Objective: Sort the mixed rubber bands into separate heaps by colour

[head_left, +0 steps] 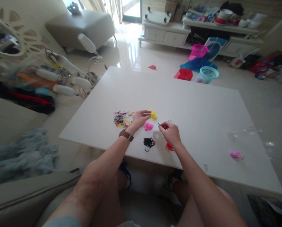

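Observation:
My left hand (141, 118), with a brown-strapped watch (126, 135) on its wrist, has its fingers pinched at the edge of a pile of yellow rubber bands (153, 115). Whatever lies between those fingertips is too small to make out. My right hand (171, 131) pinches a small blue rubber band (159, 124) above the table. Pink rubber bands (148, 126) lie between the hands, and black ones (149, 142) nearer me. Red rubber bands (169, 147) show partly under my right wrist. Left of my left hand spreads a mixed-colour heap of bands (120, 119).
The white table (197, 107) carries a pink object (236, 154) and a clear item (233, 135) at the right. A white lamp with several arms (81, 82) stands by the left edge. Beyond the far edge are a red bin (184, 74) and a light-blue basket (208, 73).

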The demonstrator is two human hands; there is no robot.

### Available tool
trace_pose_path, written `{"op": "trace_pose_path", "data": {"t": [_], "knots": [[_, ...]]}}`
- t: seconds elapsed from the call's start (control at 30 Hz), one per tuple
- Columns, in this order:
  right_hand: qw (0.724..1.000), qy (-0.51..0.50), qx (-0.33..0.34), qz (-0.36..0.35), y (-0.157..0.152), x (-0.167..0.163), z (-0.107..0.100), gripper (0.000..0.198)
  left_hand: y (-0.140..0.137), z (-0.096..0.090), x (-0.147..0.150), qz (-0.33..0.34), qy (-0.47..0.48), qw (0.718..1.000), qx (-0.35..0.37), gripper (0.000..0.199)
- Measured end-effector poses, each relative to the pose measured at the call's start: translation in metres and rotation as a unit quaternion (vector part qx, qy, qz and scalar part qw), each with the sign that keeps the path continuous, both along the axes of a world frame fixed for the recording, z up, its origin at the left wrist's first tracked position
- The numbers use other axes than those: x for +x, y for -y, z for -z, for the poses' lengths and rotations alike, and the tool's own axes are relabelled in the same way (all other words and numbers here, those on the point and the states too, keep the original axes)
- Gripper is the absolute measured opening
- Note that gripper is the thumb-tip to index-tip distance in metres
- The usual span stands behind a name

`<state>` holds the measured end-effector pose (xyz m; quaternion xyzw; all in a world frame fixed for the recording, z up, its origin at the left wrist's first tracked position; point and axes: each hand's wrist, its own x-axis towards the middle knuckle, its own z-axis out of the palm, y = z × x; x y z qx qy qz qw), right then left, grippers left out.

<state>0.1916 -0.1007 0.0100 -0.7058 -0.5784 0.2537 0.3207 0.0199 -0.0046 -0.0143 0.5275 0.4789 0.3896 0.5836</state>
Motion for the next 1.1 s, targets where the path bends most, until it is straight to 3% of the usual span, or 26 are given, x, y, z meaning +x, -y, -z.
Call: {"op": "trace_pose_path", "data": {"t": [0.2, 0.33, 0.47, 0.63, 0.73, 0.9, 1.1], "knots": [[1.0, 0.012, -0.006, 0.008, -0.005, 0.006, -0.003, 0.014, 0.0, -0.009, -0.012, 0.026, -0.062, 0.997, 0.031, 0.021], [0.996, 0.052, -0.024, 0.069, -0.01, 0.038, -0.006, 0.015, -0.005, -0.011, -0.039, 0.007, -0.131, 0.991, 0.04, 0.023], [0.974, 0.16, -0.077, 0.142, -0.008, 0.074, -0.007, 0.012, -0.012, -0.013, -0.066, -0.047, -0.176, 0.983, 0.028, 0.024], [0.961, 0.192, -0.167, 0.108, -0.004, 0.083, 0.001, 0.013, -0.019, -0.015, -0.079, -0.09, -0.166, 0.982, 0.007, 0.025], [0.955, 0.201, -0.191, 0.103, -0.006, 0.08, 0.003, 0.016, -0.021, -0.016, -0.084, -0.103, -0.209, 0.972, 0.009, 0.026], [0.959, 0.198, -0.165, 0.115, -0.008, 0.077, 0.002, 0.02, -0.023, -0.02, -0.099, -0.111, -0.314, 0.942, 0.042, 0.026], [0.982, 0.121, -0.111, 0.092, -0.012, 0.069, 0.005, 0.02, -0.016, -0.025, -0.101, -0.056, -0.397, 0.916, -0.003, 0.034]]}}
